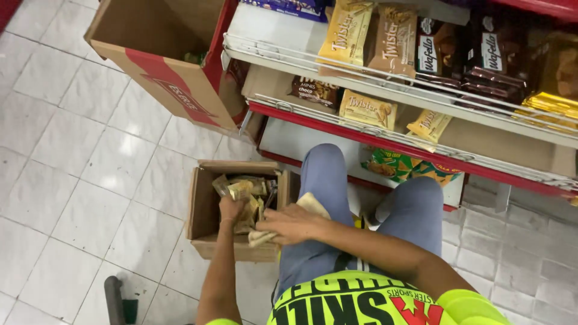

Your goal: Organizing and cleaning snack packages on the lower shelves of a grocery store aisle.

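Two hands work at the small cardboard box [208, 210] on the floor: my left hand [231, 209] clenches a gold snack packet [247, 207] inside it, my right hand [295, 221] grasps a beige cloth [265, 236]. I judge lifting out comes next, needing firm hold.

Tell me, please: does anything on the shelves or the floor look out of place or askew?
Yes. On the middle shelf one gold snack pack lies tilted over the front rail, unlike the packs standing above. A large cardboard box leans tipped against the shelf end. The left hand reaches into the small floor box; nothing looks spilled.
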